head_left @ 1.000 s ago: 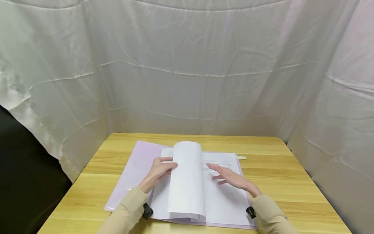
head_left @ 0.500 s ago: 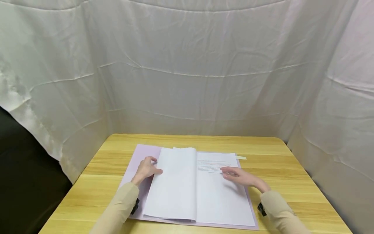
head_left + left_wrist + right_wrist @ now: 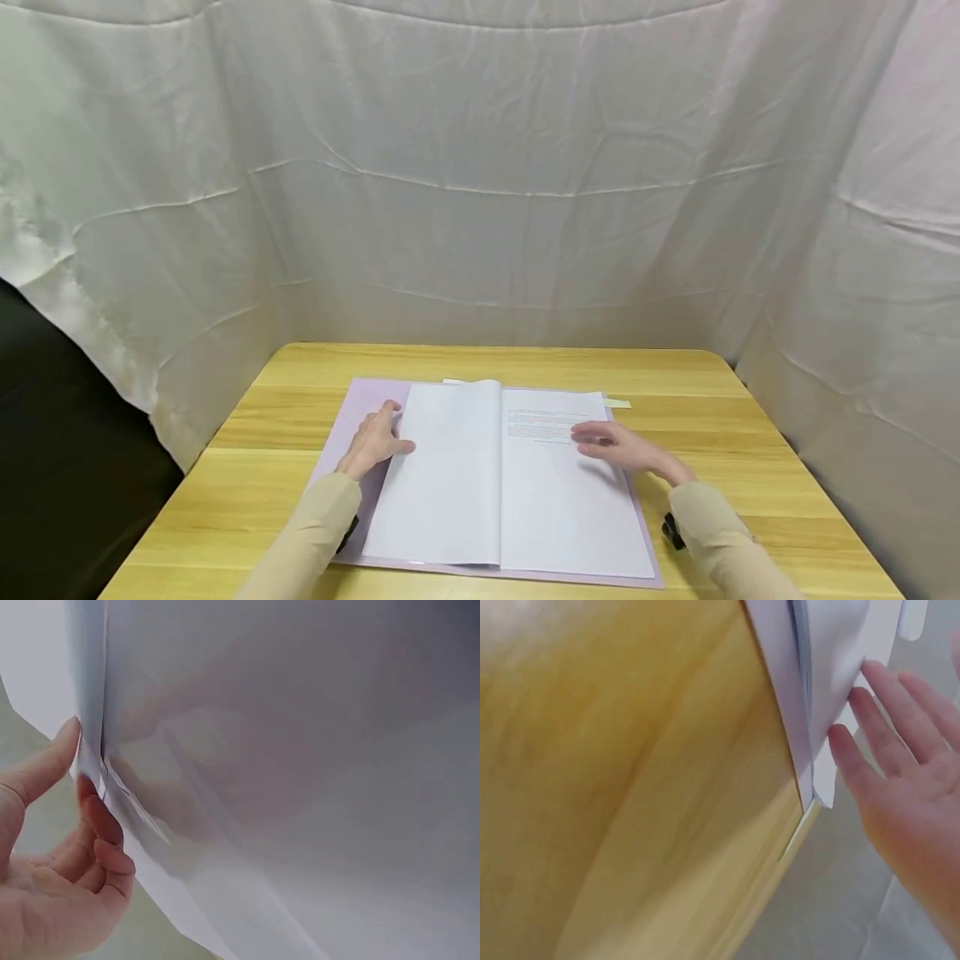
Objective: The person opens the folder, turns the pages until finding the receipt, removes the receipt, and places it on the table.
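Note:
A pale purple folder [image 3: 371, 397] lies spread on the table with white paper in it. Its left-hand page [image 3: 442, 475] is blank; the right-hand page [image 3: 573, 517] carries a few printed lines near the top. At the left page's outer edge is my left hand [image 3: 372, 442], thumb touching the paper and fingers spread apart from it over the folder. The left wrist view shows that thumb [image 3: 52, 765] against the sheet edges. Over the right page, by the print, my right hand [image 3: 622, 448] rests with loosely extended fingers; its fingertips touch the paper in the right wrist view.
A wooden table [image 3: 750, 467] carries the folder near its front edge. Pale tabs stick out from the paper, including a tab [image 3: 618, 404] at the top right. A grey-white curtain [image 3: 480, 250] encloses the back and sides, with something black [image 3: 67, 433] at the left.
The curled sheets have turned over leftward and now lie flat. My left hand moved left with them to the page's outer edge. My right hand shifted right and lowered toward the page.

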Demonstrator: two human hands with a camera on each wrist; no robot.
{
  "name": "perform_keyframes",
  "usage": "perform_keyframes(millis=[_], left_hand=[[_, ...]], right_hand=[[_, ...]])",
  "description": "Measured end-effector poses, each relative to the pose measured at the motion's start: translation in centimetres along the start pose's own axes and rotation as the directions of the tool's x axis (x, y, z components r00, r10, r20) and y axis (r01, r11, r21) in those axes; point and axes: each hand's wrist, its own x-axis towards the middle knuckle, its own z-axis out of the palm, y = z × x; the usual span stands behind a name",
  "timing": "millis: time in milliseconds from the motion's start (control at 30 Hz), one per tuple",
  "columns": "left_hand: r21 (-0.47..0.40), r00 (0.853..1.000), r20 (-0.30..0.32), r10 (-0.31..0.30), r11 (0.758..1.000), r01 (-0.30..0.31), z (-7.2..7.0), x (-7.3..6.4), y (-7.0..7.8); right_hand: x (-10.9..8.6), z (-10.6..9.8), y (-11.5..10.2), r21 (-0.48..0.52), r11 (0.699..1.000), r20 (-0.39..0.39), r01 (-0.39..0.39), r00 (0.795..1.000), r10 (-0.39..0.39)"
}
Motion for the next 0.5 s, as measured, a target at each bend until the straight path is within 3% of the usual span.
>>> perform_keyframes(millis=[133,267,500], left_hand=[[0.018,0.998,0.007,0.055,0.998,-0.055,0.2,0.1,-0.1],[0.005,0.992,0.049,0.119,0.993,-0.12,0.6,0.2,0.1],[-0.026,0.956,0.162,0.244,0.97,-0.243,1.0,0.5,0.2]], right_hand=[[0.7,-0.4,0.8,-0.036,0.999,-0.108,0.0,0.994,-0.004],[1.4,-0.8,1.6,-0.08,0.994,-0.195,-0.078,0.979,0.061],[2.5,-1.3,3.0,-0.121,0.979,-0.289,-0.166,0.949,0.125]])
